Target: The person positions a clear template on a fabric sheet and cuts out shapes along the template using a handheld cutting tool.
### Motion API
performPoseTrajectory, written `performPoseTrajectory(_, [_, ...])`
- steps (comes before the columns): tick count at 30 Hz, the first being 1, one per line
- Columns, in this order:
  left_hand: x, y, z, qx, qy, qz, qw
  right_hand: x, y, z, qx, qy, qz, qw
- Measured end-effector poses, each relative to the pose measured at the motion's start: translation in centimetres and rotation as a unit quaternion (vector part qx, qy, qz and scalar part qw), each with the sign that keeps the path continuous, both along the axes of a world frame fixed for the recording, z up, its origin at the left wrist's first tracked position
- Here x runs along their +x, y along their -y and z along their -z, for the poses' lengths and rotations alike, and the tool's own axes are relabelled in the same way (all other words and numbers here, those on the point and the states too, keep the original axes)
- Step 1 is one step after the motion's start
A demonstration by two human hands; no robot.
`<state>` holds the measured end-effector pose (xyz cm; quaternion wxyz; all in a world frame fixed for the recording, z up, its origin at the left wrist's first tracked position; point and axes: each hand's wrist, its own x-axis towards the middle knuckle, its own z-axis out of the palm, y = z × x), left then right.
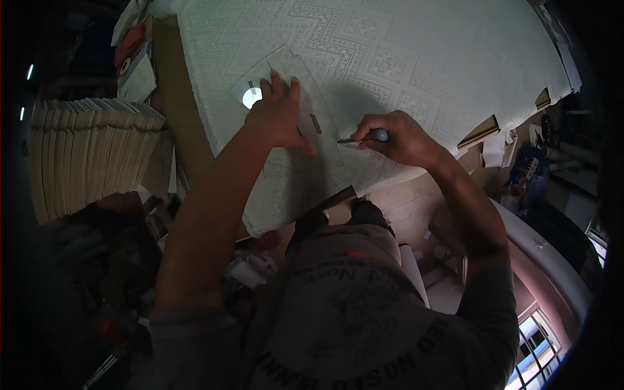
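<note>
A clear, tapered sheet [330, 144], like a see-through template, lies on pale cloth [364, 52] woven with a zigzag and diamond pattern. My left hand [279, 116] is spread over the sheet, fingers apart and pressing down. Near its fingertips a bright round glare shows on the sheet, and a small dark strip [316, 123] is to the right of the hand. Beside the sheet's right edge, my right hand [400, 138] is closed around a slim tool [373, 136] with a rounded grey end. Its thin tip points left, close to the sheet's edge; its exact kind is unclear.
At the left stands a tall stack of brownish sheets or folders [97, 153]. A brown board edge [179, 97] shows beside the cloth. Papers and a red item [132, 42] sit at the upper left. Clutter and a barred window [538, 344] are at the right.
</note>
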<state>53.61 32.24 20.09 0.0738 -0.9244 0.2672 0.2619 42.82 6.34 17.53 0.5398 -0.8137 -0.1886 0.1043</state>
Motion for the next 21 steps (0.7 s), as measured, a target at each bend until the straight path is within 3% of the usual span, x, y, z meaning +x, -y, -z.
performPoseTrajectory(7, [-0.1,0.4,-0.2,0.011,-0.002,-0.015,1.000,2.4,1.1,0.1,-0.012,0.051,-0.101,0.994])
performPoseTrajectory(16, [-0.2,0.1,0.0,0.000,0.013,-0.008,1.000,3.6,0.7,-0.3,-0.043,0.075,-0.144,0.986])
performPoseTrajectory(21, [0.0,0.6,-0.5,0.009,-0.005,-0.014,1.000,3.0,0.9,2.5,0.036,0.060,-0.126,0.990])
